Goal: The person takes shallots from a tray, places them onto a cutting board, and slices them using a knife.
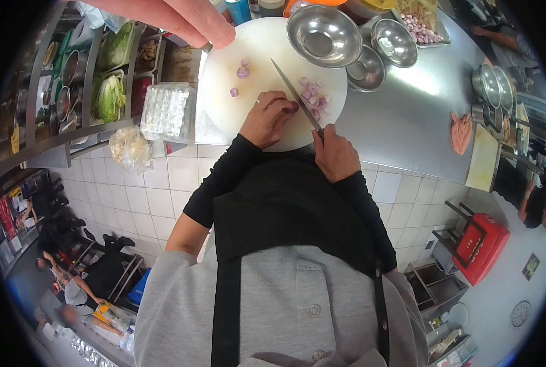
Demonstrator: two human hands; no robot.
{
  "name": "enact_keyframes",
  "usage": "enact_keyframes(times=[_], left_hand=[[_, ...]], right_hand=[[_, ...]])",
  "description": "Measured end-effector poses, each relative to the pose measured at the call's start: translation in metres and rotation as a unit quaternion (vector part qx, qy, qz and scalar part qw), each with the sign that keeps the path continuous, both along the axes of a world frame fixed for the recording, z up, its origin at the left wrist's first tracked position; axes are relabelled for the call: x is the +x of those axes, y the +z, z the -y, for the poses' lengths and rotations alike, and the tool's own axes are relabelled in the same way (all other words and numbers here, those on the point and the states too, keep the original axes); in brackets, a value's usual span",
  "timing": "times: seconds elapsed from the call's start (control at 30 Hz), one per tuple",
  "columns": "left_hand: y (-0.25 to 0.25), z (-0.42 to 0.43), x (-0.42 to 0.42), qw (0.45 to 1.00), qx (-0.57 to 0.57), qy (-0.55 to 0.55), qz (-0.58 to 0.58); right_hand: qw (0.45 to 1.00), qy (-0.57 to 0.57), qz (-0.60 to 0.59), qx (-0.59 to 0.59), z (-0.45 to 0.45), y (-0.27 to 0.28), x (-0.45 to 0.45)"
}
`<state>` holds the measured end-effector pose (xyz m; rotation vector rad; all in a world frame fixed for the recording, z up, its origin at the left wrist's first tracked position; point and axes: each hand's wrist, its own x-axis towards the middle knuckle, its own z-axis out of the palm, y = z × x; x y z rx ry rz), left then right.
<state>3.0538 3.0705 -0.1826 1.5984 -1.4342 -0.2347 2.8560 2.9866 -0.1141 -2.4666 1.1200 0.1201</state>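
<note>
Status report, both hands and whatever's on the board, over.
Left hand holding shallot on board. Right hand gripping knife. Cut pieces right of blade, close by.

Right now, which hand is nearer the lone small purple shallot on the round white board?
Left hand. It sits just right of the shallot; the right hand is farther right, gripping the long steel knife.

From the right hand's (336, 153) grip on the knife (293, 92), cut shallots (312, 96) lie just ahead on the cutting board (224, 113), loose pieces (243, 72) farther left; bowls (324, 37) sit ahead, around the board's far right edge; a cloth (460, 132) lies right, on the counter (407, 116)
</note>
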Motion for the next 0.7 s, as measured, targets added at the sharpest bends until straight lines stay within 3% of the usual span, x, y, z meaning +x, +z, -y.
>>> enact_keyframes(times=[0.23,0.37,0.53,0.63,0.7], left_hand=[[-0.002,0.003,0.004,0.999,0.021,-0.03,0.017],[-0.003,0.003,0.002,0.999,0.022,-0.026,0.013],[-0.003,0.002,0.003,1.0,0.008,-0.023,0.011],[-0.004,0.003,0.0,1.0,0.006,-0.024,0.014],[-0.004,0.001,0.004,0.999,0.016,-0.031,0.033]], right_hand=[[0.998,0.04,-0.034,-0.029,-0.005,0.038,-0.003],[0.999,0.042,0.001,-0.027,-0.001,0.009,0.003],[0.999,0.026,-0.021,-0.003,-0.006,0.033,0.002],[0.999,0.032,0.013,-0.012,-0.002,0.0,0.012],[0.999,0.033,0.007,0.005,0.002,0.008,0.01]])
